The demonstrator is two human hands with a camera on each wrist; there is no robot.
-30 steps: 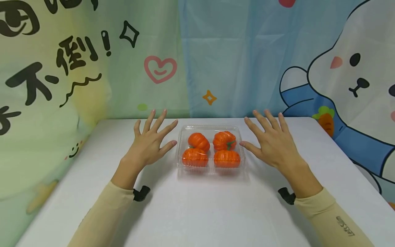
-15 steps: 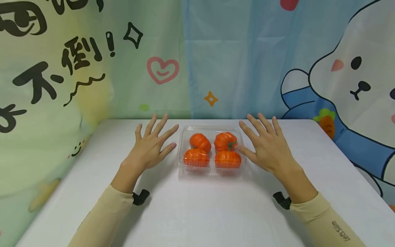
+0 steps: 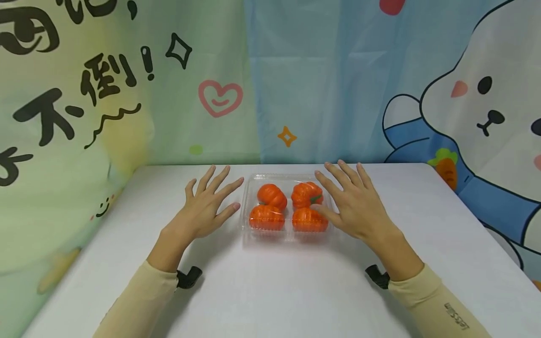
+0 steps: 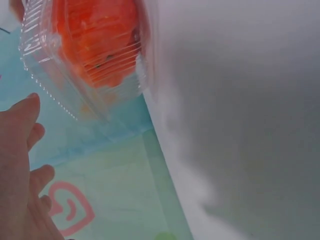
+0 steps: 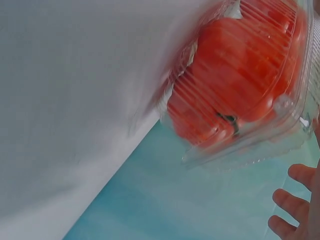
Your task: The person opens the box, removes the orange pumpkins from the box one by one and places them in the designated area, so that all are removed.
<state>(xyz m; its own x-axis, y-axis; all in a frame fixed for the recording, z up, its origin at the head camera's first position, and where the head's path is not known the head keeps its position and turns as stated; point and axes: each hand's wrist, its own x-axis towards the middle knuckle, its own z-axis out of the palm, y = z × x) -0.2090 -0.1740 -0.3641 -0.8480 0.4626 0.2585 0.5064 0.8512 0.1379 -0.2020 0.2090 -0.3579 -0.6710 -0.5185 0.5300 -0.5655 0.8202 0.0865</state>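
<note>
A clear plastic clamshell box [image 3: 281,178] sits on the white table with several small orange pumpkins [image 3: 267,217] inside. A green stem shows on the back right pumpkin [image 3: 305,193]. To the left of the box hovers my left hand [image 3: 200,211], fingers spread, apart from it. My right hand [image 3: 357,206] is spread over the box's right side. Its thumb overlaps the front right pumpkin [image 3: 310,220] in the head view; whether it touches the lid I cannot tell. In the right wrist view the fingers [image 5: 292,205] appear apart from the box.
The white table [image 3: 287,291] ends at a printed curtain [image 3: 302,84] hanging behind it. Black wrist mounts [image 3: 189,277] stick out from both sleeves [image 3: 431,295].
My right hand has moved left, from beside the box to over its right edge. My left hand has lowered slightly in the view. The box has stayed in place.
</note>
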